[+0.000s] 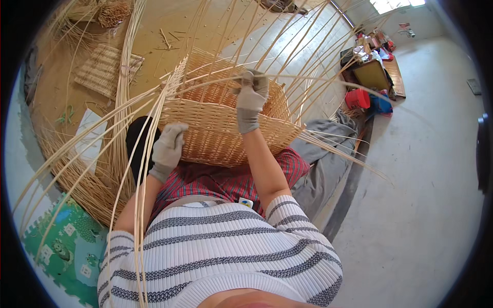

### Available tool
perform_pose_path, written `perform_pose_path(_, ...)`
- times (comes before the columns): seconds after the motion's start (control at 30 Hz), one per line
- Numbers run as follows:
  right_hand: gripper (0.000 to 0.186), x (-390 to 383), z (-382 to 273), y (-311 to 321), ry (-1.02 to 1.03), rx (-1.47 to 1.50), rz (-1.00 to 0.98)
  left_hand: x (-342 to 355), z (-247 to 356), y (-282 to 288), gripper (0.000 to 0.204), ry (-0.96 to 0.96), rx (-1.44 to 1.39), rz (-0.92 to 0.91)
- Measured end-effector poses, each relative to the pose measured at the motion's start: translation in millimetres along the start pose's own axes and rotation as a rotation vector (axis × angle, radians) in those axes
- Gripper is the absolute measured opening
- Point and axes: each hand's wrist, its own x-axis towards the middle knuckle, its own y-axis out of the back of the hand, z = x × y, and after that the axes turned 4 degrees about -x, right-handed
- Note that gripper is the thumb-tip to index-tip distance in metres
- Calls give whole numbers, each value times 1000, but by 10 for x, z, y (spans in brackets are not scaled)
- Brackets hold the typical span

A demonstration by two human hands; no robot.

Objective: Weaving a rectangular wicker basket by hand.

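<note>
A half-woven cane basket (215, 137) sits on my lap, with long loose strands (292, 36) fanning out from its rim. My right hand (250, 97), in a grey glove, is raised over the front rim, its fingers closed on a cane strand (313, 78) that runs sideways; the fingertips are slightly blurred. My left hand (167, 146), gloved too, is at the basket's front left, fingers curled beside the hanging strands. What it holds, if anything, is hidden.
Cane bundles (113, 14) and a flat woven panel (105, 72) lie at back left, above a white sheet (91, 138). A green foam mat (64, 249) is lower left. Grey cloth (328, 164) lies right; a red bucket (355, 98) and cluttered wooden furniture (395, 77) stand at back right.
</note>
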Motion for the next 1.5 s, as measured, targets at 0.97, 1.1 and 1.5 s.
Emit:
perform_pose_path(0.97,49,-245,663,326,340,127,-160,1277,48,-179,23,764,-186,-379)
perform_pose_path(1.1,24,-572,891,812,-25,197,-31,1285,-20,-246,32,787,-277,-356)
perform_pose_path(1.5,22,-430,623,1148,-202,167,61,1228,131,-396,46,454,241,-5)
